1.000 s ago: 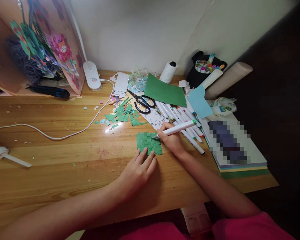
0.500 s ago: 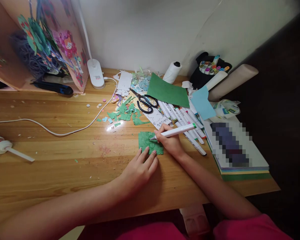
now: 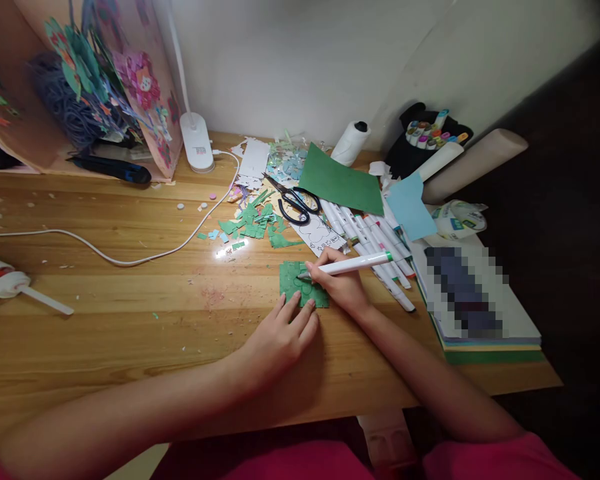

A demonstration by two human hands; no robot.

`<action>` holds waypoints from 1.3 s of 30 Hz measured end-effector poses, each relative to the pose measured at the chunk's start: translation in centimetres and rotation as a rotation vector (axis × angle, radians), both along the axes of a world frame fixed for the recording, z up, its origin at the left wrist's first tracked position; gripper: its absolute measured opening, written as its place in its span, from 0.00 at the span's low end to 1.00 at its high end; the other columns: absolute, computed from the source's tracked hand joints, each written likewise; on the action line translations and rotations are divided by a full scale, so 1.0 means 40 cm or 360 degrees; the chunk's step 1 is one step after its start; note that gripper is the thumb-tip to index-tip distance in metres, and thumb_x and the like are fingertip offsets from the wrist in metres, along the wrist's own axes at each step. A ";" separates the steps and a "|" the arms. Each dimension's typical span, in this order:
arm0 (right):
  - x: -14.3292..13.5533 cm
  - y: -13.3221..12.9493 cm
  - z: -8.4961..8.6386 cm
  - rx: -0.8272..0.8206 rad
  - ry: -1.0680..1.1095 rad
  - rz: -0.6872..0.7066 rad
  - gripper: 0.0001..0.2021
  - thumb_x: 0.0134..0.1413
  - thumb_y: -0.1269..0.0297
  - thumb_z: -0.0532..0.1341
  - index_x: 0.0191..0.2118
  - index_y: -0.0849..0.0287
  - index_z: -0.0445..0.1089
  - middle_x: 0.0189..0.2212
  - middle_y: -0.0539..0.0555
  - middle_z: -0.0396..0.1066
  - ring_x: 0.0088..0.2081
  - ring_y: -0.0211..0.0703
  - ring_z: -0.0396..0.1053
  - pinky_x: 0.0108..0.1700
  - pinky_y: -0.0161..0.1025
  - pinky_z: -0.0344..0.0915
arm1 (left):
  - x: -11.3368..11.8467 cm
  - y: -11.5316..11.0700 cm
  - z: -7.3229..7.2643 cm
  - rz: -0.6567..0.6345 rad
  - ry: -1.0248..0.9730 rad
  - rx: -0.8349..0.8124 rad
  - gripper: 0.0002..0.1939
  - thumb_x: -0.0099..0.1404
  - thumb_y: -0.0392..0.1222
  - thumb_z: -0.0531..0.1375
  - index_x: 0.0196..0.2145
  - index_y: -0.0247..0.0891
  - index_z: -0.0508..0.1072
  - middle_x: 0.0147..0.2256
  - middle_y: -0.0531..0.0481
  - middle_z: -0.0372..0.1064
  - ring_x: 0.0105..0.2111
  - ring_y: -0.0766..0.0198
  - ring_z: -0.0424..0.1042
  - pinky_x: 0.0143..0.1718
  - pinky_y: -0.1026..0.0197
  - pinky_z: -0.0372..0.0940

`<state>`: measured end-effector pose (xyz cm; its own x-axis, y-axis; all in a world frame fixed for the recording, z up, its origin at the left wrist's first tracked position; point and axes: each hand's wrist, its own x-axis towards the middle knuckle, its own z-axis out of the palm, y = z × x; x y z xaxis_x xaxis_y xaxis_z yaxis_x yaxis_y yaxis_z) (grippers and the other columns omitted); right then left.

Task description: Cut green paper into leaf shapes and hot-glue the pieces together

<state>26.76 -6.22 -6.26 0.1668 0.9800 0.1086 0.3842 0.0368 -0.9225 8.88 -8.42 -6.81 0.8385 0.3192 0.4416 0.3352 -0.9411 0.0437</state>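
A small green paper piece point(image 3: 290, 283) with uneven edges lies on the wooden desk, and a rounded outline is drawn on it. My left hand point(image 3: 283, 333) rests flat with its fingers spread, the fingertips touching the paper's lower edge. In my right hand point(image 3: 344, 285) is a white marker point(image 3: 355, 263) with a green end, gripped between thumb and fingers. Its dark tip meets the paper at the drawn outline. Just beyond my right hand lies a white sheet with line drawings point(image 3: 317, 233), partly under black-handled scissors point(image 3: 295, 202).
Green paper scraps point(image 3: 255, 220) and a larger green sheet point(image 3: 340, 179) lie behind. Several white markers point(image 3: 375, 240) spread to the right, before a black marker holder point(image 3: 405, 150). A paper stack point(image 3: 520, 300) sits at right, a glue gun point(image 3: 3, 283) at left. A white cable point(image 3: 120, 261) crosses the desk.
The marker tip has shifted slightly left along the outline on the green paper. My left hand stays on the paper's lower edge. The whole view has shifted a little.
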 end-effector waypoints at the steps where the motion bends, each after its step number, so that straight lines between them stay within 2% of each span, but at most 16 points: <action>1: -0.001 0.000 0.001 -0.0009 0.0010 0.0013 0.14 0.51 0.60 0.62 0.21 0.57 0.60 0.18 0.45 0.61 0.23 0.37 0.59 0.27 0.35 0.57 | 0.000 0.000 0.000 0.0000 -0.0006 0.0005 0.14 0.67 0.30 0.47 0.42 0.28 0.71 0.47 0.41 0.72 0.47 0.50 0.71 0.45 0.50 0.68; 13: 0.001 -0.004 -0.002 -0.0112 0.0099 0.0102 0.15 0.49 0.58 0.64 0.21 0.57 0.60 0.18 0.46 0.63 0.22 0.37 0.63 0.25 0.35 0.58 | -0.001 -0.001 -0.002 0.0000 0.0004 0.0014 0.14 0.67 0.30 0.48 0.44 0.28 0.70 0.47 0.40 0.72 0.47 0.51 0.71 0.45 0.50 0.67; 28: 0.008 -0.003 0.000 -0.0144 0.0074 0.0110 0.16 0.48 0.60 0.63 0.19 0.57 0.57 0.16 0.44 0.56 0.19 0.33 0.52 0.22 0.34 0.51 | 0.001 -0.002 -0.001 0.0040 -0.0068 0.0075 0.15 0.67 0.31 0.46 0.42 0.30 0.72 0.45 0.43 0.73 0.45 0.52 0.72 0.44 0.51 0.68; 39: 0.010 -0.001 -0.002 -0.0098 0.0070 0.0031 0.14 0.46 0.64 0.61 0.18 0.55 0.55 0.15 0.44 0.55 0.19 0.35 0.55 0.23 0.34 0.56 | -0.001 0.000 -0.003 0.0021 -0.0034 0.0053 0.14 0.67 0.30 0.47 0.43 0.29 0.71 0.47 0.40 0.72 0.46 0.51 0.72 0.44 0.50 0.67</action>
<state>27.17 -6.25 -6.36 0.1507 0.9877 0.0411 0.3430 -0.0132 -0.9393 8.85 -8.44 -6.94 0.8245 0.3148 0.4702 0.3468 -0.9377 0.0198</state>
